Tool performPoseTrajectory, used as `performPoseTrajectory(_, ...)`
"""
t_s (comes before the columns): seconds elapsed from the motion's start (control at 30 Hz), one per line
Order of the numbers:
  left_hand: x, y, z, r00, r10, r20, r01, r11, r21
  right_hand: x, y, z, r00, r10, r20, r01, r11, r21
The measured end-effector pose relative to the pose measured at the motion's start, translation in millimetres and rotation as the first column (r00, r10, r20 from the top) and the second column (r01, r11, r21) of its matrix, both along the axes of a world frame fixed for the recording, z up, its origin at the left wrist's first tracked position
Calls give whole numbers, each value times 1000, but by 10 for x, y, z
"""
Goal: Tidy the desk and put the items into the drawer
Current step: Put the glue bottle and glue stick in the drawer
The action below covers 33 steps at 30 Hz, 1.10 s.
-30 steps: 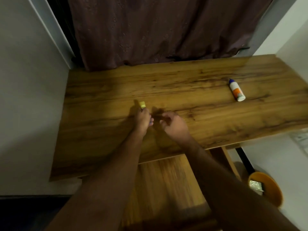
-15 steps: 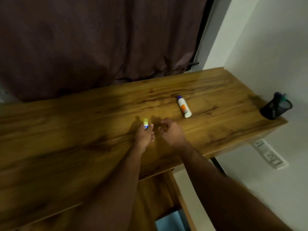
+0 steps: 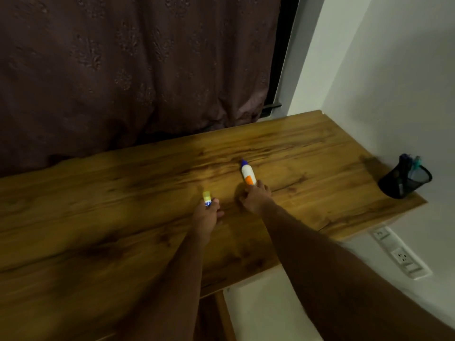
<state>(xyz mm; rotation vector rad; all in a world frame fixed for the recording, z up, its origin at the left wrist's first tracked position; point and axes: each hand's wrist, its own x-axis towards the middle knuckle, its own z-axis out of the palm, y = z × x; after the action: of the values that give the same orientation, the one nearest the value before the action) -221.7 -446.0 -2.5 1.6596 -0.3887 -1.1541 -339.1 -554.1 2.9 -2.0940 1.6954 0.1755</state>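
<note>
Two hands over the wooden worktop [image 3: 98, 217] at frame centre. Left hand [image 3: 206, 219] closed around a small glue stick [image 3: 206, 197], yellow cap sticking out the top. Right hand [image 3: 254, 199] fingertips touching the near end of a white glue bottle [image 3: 248, 174] lying flat, blue cap pointing away, orange label, text unreadable; grip not closed on it. Bare wood all around both items. Worktop's right edge meets the white wall; black mesh pen holder [image 3: 403, 178] sits at that corner with pens inside. Dark curtain [image 3: 123, 70] behind the far edge. Wall sockets [image 3: 401, 254] lower right.
</note>
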Motion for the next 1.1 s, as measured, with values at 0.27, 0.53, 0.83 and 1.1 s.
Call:
performPoseTrajectory(0.27, -75, 111, 144, 999, 1, -38, 1, 999, 41, -262, 430, 60, 904, -98, 416, 125, 991, -39)
performPoseTrajectory(0.53, -178, 466, 390, 979, -140, -147, 140, 990, -11, -260, 1288, 261, 540, -271, 797, 161, 963, 218)
performPoseTrajectory(0.83, -35, 1416, 779, 976, -203, -79, 197, 977, -81, -193, 2384, 620, 503, -167, 848, 35, 984, 174)
performPoseTrajectory(1.1, 30, 2485, 626, 950, -252, -186, 242, 967, -77, -129, 3220, 584, 587, -237, 774, 205, 968, 142)
